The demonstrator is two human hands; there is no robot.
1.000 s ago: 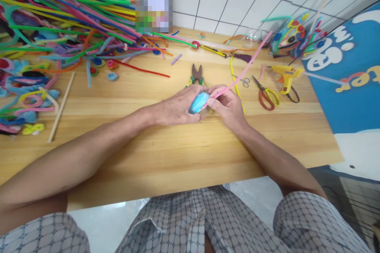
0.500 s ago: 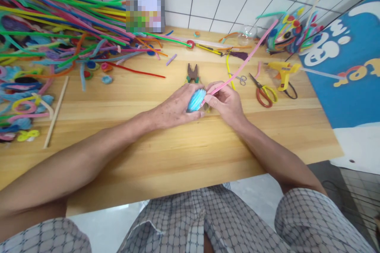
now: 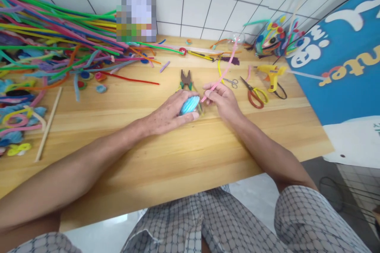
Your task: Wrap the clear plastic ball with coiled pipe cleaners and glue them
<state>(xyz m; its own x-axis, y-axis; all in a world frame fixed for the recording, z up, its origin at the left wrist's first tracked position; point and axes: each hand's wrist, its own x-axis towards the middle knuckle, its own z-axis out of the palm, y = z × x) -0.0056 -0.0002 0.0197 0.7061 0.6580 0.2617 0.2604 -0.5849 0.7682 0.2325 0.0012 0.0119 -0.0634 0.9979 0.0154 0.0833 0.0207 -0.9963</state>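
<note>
My left hand (image 3: 175, 112) is closed around a clear ball partly covered with blue pipe cleaner (image 3: 190, 105); its bare transparent side faces right. Between the thumb and fingers of my right hand (image 3: 221, 97) is a pink pipe cleaner (image 3: 223, 74), its long end slanting up and away to the right. The short end of the pink strip points at the ball, with a small gap between them. Just behind my left hand lie pliers (image 3: 186, 78) with dark jaws, their handles partly hidden.
Loose pipe cleaners (image 3: 59, 27) in many colours heap at the left, near a wooden stick (image 3: 49, 124). To the right lie scissors (image 3: 255, 97), small scissors (image 3: 233, 83) and a yellow glue gun (image 3: 272, 74). A colourful wrapped ornament (image 3: 268, 43) stands by the tiled wall.
The pink pipe cleaner's short end has come away from the ball as my right hand moved slightly right of it. The whole view has shifted a little.
</note>
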